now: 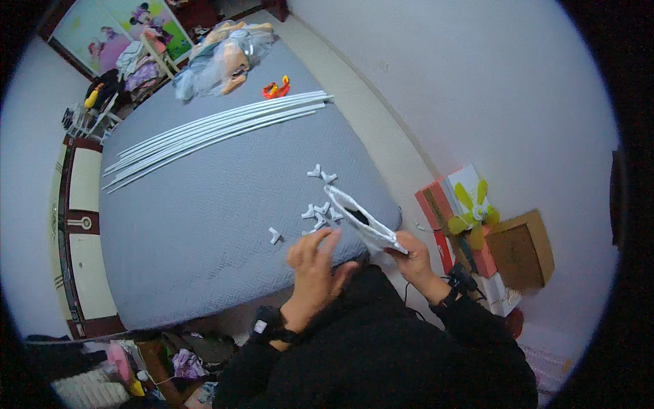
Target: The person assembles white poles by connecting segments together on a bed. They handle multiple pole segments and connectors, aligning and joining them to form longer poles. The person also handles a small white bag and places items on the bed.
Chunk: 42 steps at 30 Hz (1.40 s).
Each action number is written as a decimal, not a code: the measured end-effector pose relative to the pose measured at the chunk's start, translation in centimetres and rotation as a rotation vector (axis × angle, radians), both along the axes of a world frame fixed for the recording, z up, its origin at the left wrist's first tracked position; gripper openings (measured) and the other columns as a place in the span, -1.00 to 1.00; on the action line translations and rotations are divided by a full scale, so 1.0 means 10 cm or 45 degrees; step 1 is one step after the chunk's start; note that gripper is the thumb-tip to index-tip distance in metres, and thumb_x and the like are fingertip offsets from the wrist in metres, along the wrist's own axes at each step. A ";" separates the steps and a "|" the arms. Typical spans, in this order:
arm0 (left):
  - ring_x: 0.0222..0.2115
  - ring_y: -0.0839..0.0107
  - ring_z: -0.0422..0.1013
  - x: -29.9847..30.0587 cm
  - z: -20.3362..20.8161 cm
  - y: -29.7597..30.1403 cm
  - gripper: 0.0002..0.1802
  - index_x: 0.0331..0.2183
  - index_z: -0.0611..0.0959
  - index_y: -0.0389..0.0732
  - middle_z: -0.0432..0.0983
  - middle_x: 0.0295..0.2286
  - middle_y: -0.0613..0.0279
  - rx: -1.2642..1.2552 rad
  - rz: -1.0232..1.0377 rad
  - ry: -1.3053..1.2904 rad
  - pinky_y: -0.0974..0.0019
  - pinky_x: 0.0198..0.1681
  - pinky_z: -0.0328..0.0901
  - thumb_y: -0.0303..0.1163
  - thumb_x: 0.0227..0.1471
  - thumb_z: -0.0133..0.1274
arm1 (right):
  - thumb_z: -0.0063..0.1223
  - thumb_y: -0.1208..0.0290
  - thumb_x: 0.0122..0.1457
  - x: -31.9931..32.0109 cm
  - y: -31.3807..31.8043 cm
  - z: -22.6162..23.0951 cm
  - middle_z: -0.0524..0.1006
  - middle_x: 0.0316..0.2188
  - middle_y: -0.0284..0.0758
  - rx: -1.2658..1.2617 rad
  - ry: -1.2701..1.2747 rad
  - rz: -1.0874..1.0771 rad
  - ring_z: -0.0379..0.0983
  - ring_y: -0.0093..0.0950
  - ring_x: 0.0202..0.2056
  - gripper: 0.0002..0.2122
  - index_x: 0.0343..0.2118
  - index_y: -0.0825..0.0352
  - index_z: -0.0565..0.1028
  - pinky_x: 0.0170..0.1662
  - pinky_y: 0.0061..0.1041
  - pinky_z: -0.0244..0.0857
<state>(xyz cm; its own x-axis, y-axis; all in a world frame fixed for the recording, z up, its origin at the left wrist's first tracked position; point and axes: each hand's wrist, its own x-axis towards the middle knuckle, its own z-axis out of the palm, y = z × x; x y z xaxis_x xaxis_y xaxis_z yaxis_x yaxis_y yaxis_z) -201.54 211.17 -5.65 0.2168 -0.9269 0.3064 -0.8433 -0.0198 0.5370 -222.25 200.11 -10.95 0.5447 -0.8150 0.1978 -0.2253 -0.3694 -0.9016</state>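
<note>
My right hand [413, 262] grips one end of the rim of a white pouch-like bag [371, 228]. The bag's mouth gapes and shows a dark inside; what lies in it, I cannot make out. My left hand [315, 269] is apart from the bag, to its left, with fingers spread and nothing in them. Several small white branched pipe connectors [320, 211] lie on the grey bed cover just beyond my left hand. One connector [274, 236] sits alone to the left, and a pair [321, 173] rests farther off.
A bundle of long white tubes [218, 133] lies across the grey bed [197, 225]. Beyond it are an orange-and-yellow item [276, 88] and heaped sheer fabric [228, 58]. To the right stand boxes [521, 249] and a yellow-green fan [473, 211] by the wall.
</note>
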 end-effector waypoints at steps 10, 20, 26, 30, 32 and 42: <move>-0.21 0.46 0.35 -0.22 0.31 -0.23 -0.80 -0.37 0.59 0.01 0.48 -0.34 0.44 -0.364 -0.296 -0.582 0.27 -0.21 0.11 -0.25 -0.17 0.08 | 0.01 0.57 0.04 -0.24 -0.37 0.43 0.52 -0.32 -0.27 -0.120 -0.196 -0.001 0.44 -0.38 -0.22 -0.88 -0.35 0.33 0.55 -0.15 -0.50 0.27; -0.20 -0.04 0.40 -0.20 0.30 -0.52 -0.58 -0.09 0.43 -0.16 0.45 -0.22 -0.08 0.438 -0.271 0.472 0.13 -0.22 0.33 -0.45 -0.09 0.01 | 0.03 0.66 -0.03 -0.25 -0.42 0.51 0.52 -0.29 -0.29 0.070 -0.181 0.183 0.43 -0.42 -0.22 -0.83 -0.35 0.33 0.56 -0.15 -0.53 0.26; -0.31 -0.02 0.45 -0.22 0.08 -0.59 -0.76 -0.29 0.57 -0.18 0.52 -0.35 -0.04 0.680 -0.654 0.115 0.10 -0.30 0.33 -0.30 -0.03 0.00 | 0.05 0.62 -0.03 -0.16 -0.29 0.64 0.52 -0.32 -0.30 0.130 -0.054 0.446 0.42 -0.42 -0.25 -0.83 -0.34 0.33 0.56 -0.16 -0.51 0.26; -0.29 0.01 0.43 -0.27 0.07 -0.50 -0.74 -0.30 0.58 -0.21 0.52 -0.35 -0.01 0.348 -0.618 0.305 0.16 -0.25 0.32 -0.30 -0.07 0.04 | 0.04 0.66 -0.07 -0.13 -0.27 0.69 0.51 -0.32 -0.29 0.015 -0.043 0.436 0.41 -0.39 -0.24 -0.81 -0.35 0.34 0.56 -0.10 -0.49 0.23; -0.29 0.02 0.42 -0.29 0.13 -0.39 -0.74 -0.29 0.58 -0.21 0.51 -0.33 0.00 0.268 -0.521 0.388 0.14 -0.24 0.32 -0.33 -0.08 0.05 | 0.03 0.68 -0.10 -0.11 -0.26 0.72 0.51 -0.32 -0.29 -0.036 -0.042 0.387 0.40 -0.37 -0.22 -0.79 -0.35 0.34 0.56 -0.06 -0.45 0.21; -0.28 0.05 0.43 -0.27 -0.33 -0.27 -0.70 -0.21 0.55 -0.09 0.50 -0.33 0.05 0.160 -0.758 0.120 0.10 -0.27 0.33 -0.30 -0.08 0.07 | 0.10 0.63 -0.20 0.23 -0.19 0.89 0.49 -0.20 -0.25 -0.295 0.030 0.834 0.38 -0.24 -0.12 -0.71 -0.32 0.28 0.55 0.13 -0.14 0.11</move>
<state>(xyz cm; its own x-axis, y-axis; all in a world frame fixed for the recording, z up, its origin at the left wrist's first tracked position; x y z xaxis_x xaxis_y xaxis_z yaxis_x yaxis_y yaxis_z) -204.22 208.51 -8.94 -0.3280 -0.9250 0.1916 -0.6783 0.3718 0.6338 -219.93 198.18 -2.00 0.9162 -0.2554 0.3088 0.0907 -0.6184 -0.7806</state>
